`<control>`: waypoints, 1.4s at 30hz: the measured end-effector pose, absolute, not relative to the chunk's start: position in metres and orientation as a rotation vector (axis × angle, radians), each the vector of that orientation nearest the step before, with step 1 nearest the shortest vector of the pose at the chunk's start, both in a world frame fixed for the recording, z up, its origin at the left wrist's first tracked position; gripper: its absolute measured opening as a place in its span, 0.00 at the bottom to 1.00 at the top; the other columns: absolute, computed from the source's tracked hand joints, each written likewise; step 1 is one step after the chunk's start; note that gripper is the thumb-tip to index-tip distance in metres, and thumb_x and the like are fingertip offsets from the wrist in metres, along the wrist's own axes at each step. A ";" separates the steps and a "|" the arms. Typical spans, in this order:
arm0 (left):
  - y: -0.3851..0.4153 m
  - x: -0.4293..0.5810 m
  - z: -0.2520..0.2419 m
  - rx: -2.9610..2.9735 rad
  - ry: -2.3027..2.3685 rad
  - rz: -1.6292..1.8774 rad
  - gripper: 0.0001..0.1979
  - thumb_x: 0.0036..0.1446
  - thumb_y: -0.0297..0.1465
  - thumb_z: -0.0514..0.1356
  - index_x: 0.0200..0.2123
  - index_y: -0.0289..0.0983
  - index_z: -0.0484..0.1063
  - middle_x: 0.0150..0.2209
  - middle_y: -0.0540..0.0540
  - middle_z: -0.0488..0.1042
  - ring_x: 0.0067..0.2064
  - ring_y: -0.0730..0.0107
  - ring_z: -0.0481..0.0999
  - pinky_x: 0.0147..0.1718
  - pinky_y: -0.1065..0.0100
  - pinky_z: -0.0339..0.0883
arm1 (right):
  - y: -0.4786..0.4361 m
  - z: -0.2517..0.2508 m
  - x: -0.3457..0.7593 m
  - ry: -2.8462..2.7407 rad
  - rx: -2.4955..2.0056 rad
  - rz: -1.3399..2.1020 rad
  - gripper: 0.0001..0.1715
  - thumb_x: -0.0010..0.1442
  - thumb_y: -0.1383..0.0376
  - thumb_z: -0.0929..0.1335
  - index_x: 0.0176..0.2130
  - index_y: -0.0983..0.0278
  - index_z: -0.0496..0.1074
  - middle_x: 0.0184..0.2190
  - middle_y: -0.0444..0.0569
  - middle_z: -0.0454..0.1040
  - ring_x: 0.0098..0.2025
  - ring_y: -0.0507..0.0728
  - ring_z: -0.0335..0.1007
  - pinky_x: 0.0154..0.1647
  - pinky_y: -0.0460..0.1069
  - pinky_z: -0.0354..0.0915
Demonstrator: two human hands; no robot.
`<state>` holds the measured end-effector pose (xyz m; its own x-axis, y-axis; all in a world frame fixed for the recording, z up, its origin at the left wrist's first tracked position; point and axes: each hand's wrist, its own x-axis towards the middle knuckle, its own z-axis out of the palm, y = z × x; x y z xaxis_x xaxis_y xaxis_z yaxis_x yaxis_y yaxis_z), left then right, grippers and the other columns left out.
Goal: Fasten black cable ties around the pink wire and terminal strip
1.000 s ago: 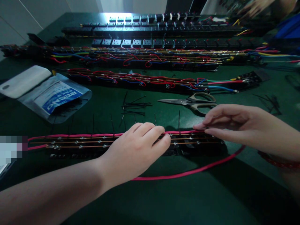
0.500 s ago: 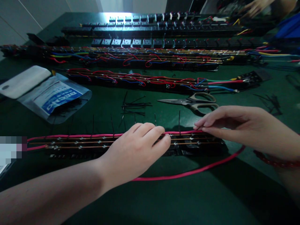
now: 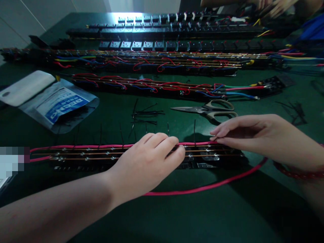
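Observation:
A long black strip (image 3: pixel 202 152) with copper-coloured rods lies across the table in front of me. Along its far edge runs a red cable (image 3: pixel 98 146), with thin black ties standing up beside it; the cable loops back below the strip. My left hand (image 3: pixel 152 155) rests over the strip's middle, fingers curled down on the cable and the strip. Near the right end, my right hand (image 3: pixel 253 135) pinches the red cable between thumb and fingers. The fingertips of the left hand are partly hidden.
Scissors (image 3: pixel 215 110) lie behind the strip, between two piles of black ties (image 3: pixel 146 114). A plastic bag (image 3: pixel 65 104) is at the left. Several wired strips (image 3: pixel 152 86) lie farther back. Another person's hands (image 3: pixel 280 7) show at the top right.
The other person's hands and arm at the top right have moved further into view. My hands have hardly moved and keep the same hold.

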<state>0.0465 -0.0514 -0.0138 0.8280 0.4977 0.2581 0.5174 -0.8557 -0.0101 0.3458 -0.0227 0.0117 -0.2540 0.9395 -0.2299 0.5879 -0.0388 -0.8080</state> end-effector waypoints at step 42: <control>-0.052 0.047 -0.014 -2.916 -0.819 -0.388 0.15 0.68 0.26 0.56 0.56 0.34 0.67 0.54 0.43 0.71 0.52 0.60 0.72 0.47 0.60 0.73 | -0.021 0.009 0.356 -2.266 -1.396 0.786 0.19 0.63 0.48 0.68 0.31 0.59 0.73 0.35 0.51 0.81 0.36 0.57 0.79 0.30 0.50 0.73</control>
<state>0.0471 -0.0520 -0.0144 0.8243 0.5000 0.2656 0.5223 -0.8526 -0.0157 0.3555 -0.0211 0.0088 -0.4441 0.8958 0.0176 0.6926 0.3557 -0.6275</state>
